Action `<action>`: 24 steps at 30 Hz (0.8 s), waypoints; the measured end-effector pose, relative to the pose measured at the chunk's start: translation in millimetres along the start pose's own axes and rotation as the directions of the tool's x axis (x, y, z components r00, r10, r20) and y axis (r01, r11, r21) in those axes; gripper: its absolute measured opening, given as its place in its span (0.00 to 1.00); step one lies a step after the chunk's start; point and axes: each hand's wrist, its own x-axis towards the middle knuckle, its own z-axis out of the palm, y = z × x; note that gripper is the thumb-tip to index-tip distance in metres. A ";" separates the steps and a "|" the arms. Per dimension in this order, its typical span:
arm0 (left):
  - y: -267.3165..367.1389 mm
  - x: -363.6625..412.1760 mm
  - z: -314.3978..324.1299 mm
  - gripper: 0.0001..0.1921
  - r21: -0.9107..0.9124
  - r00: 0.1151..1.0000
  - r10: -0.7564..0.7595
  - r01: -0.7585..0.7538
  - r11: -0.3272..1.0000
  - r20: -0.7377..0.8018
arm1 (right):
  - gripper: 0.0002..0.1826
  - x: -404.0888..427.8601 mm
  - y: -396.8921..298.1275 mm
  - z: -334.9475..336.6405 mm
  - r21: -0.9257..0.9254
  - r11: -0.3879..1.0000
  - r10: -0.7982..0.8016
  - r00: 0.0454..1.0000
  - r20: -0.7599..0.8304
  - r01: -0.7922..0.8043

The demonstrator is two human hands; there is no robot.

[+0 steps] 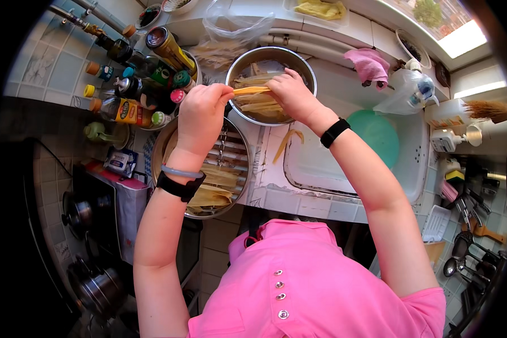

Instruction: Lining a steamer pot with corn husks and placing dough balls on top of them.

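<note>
A folded yellow corn husk (250,90) is stretched between my two hands. My left hand (203,110) pinches one end, and my right hand (289,94) grips the other over a steel basin (313,86). More husks (260,105) lie in water inside that basin. Below my left forearm stands a round steamer pan (248,162) with a slatted steel rack (232,148). Flat corn husks (211,195) rest on the rack, partly hidden by my left arm. A curled strip of husk (285,145) lies on the sink's left ledge.
A white sink (321,169) holding a green basin (374,137) is at right. Bottles (126,110) crowd the left counter. A plastic bag (232,25) lies behind the steel basin. A pink cloth (368,66) hangs at the back. Utensils (462,249) hang on the right wall.
</note>
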 end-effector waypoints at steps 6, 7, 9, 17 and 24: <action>5.9 -7.8 -10.2 0.03 0.050 0.999 0.008 -0.010 0.999 0.045 | 0.02 -0.2 3.4 -5.6 0.049 0.994 -0.089 0.993 -0.082 0.093; 6.7 -7.5 -13.0 0.03 0.049 0.999 0.008 -0.010 0.999 0.044 | 0.01 -0.9 5.1 -6.3 -0.028 0.995 -0.101 0.991 -0.082 0.099; 5.9 -6.7 -20.1 0.03 0.060 1.000 0.022 -0.021 0.998 -0.022 | 0.02 -5.9 13.6 -6.8 -0.106 0.989 -0.111 0.990 -0.083 0.102; 8.9 -6.4 -12.9 0.03 0.087 0.999 0.031 -0.028 0.996 -0.029 | 0.32 1.0 -41.2 -18.0 0.048 0.999 0.011 0.959 -0.282 0.002; 25.5 -3.5 9.1 0.03 0.028 0.999 0.014 -0.013 1.000 -0.040 | 0.11 11.4 -62.3 -20.1 0.070 0.986 -0.124 0.949 -0.291 0.151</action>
